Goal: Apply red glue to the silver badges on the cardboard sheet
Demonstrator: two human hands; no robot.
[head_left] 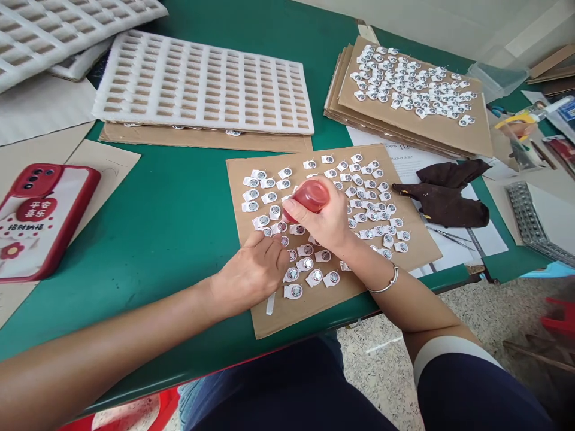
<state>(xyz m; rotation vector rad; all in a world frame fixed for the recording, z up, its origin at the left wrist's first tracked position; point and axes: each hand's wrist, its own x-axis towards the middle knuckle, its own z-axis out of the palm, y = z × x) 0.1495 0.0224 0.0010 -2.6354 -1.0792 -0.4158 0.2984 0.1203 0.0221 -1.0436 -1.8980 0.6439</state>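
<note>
My right hand (326, 218) is wrapped round a translucent red squeeze bottle (313, 195), its rounded end up. The tip is hidden below the hand. The bottle is over a brown cardboard sheet (269, 326) that carries many small round silver-centred pieces (293, 291) on white tabs. My left hand (258, 266) is closed, knuckles up, beside the bottle and low over the pieces at the sheet's left side. What its fingers pinch, if anything, is hidden. A white strip (270, 303) shows just below it; whether the hand holds it I cannot tell.
A white foam grid (202, 84) lies behind on cardboard. At the back right, stacked cardboard (368, 108) bears more pieces. Dark brown cloth (449, 197) and tweezers (453, 236) lie on paper at right. A red-cased phone (45, 221) is at left on the green table (162, 239).
</note>
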